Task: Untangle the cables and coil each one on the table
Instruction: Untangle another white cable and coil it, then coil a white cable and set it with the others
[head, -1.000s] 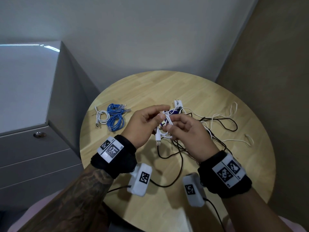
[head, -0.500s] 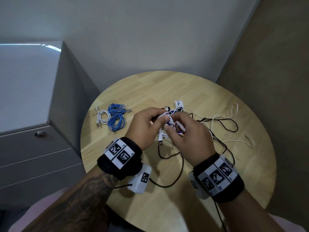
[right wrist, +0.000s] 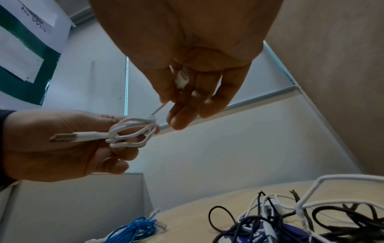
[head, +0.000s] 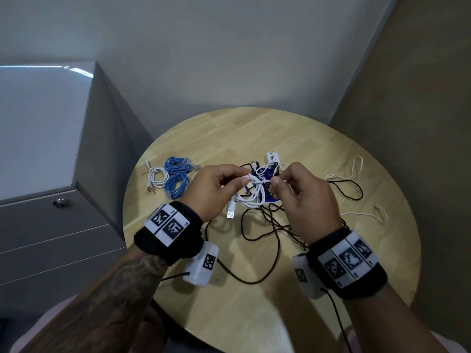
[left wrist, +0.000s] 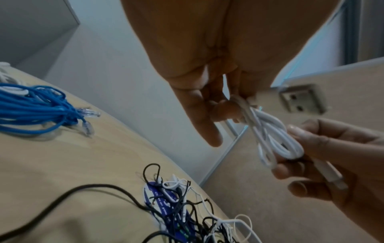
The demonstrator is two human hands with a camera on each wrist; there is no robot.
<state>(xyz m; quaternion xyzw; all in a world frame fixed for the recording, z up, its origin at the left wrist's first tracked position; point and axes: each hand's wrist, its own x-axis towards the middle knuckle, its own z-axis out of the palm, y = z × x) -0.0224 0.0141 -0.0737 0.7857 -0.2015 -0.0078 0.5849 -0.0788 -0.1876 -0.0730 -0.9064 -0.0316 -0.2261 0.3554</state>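
Observation:
A white USB cable [head: 251,197], folded into a small bundle, is held above the table between both hands. My left hand [head: 242,178] grips the bundle [right wrist: 133,131], and its USB plug [head: 230,214] hangs below. My right hand [head: 276,183] pinches the cable's free end [right wrist: 158,110], which is wound round the bundle's waist; the small connector [right wrist: 181,78] lies inside the curled fingers. Under the hands, a tangle of black and white cables [head: 280,220] lies on the round wooden table [head: 254,314] over a blue tag [left wrist: 164,202].
Two coiled blue cables [head: 175,179] and a coiled white cable [head: 158,178] lie at the table's left. A white adapter [head: 273,157] sits at the back of the tangle. Thin white strands [head: 356,174] trail right. A grey drawer cabinet [head: 51,225] stands left of the table.
The hands have drawn slightly apart. The right hand has pulled the cable's end to the right, so the wrap round the bundle is tighter.

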